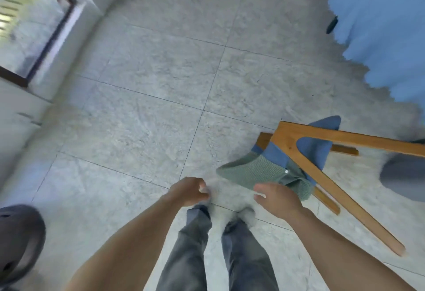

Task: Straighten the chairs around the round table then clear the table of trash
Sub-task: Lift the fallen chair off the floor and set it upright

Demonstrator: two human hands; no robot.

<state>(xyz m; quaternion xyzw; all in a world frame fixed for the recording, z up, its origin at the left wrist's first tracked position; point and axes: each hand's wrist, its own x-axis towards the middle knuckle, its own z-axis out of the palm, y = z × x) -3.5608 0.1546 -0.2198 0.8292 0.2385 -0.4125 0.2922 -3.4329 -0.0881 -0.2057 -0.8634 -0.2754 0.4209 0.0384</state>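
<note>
- Head view, looking down at grey tiled floor (149,79); frame blurred by motion.
- Wooden chair (322,150) at lower right of frame, tipped over on its side w/ legs splayed toward lower right edge. Blue seat pad visible between frame members.
- Green knit cloth (253,171) draped over chair near its lower left end; looks like a garment w/ a button, can't confirm.
- Left hand (189,190) at lower centre, fingers curled in to a loose fist, holding nothing that I can see.
- Right hand (276,198) just right of it, fingers partly spread, palm inward, empty; sits in front of edge of green cloth, touching or just short, can't tell.
- Person's legs in grey trousers (195,244) at bottom centre, standing just left of chair.
- Dark clog-type shoe (18,240) at lower left edge, well apart from chair.
- Window/door frame (46,37) upper left. Blue masked region upper right hides whatever is there.
- Round table: not in view. Trash: not in view.
- Progress (judgement): early. This chair not yet upright, so chair step is open; other chairs' state unknown. Table clearing not assessable from here, presumably all left to do.
- Likely next: grip chair frame w/ both hands and stand it up; cloth may slide off.
</note>
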